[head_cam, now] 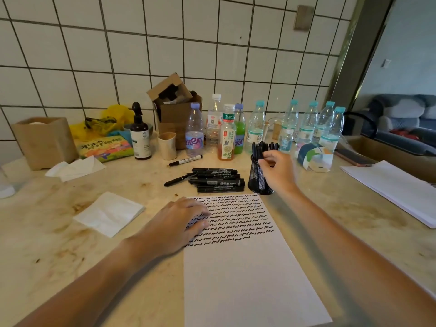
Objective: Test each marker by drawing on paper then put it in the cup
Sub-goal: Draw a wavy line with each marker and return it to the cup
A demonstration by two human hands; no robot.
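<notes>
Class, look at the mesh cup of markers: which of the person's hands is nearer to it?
Right. The right hand is at the mesh cup, fingers at the markers standing in it. The left hand rests on the paper, nearer the camera, left of the cup.

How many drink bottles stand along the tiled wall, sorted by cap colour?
Teal-capped clear plastic bottles: 5
Purple-capped plastic bottles: 2
White-capped clear bottle: 1
Green-capped tea bottle: 1
Small clear bottle, cap colour unclear: 1
Total: 10
</notes>
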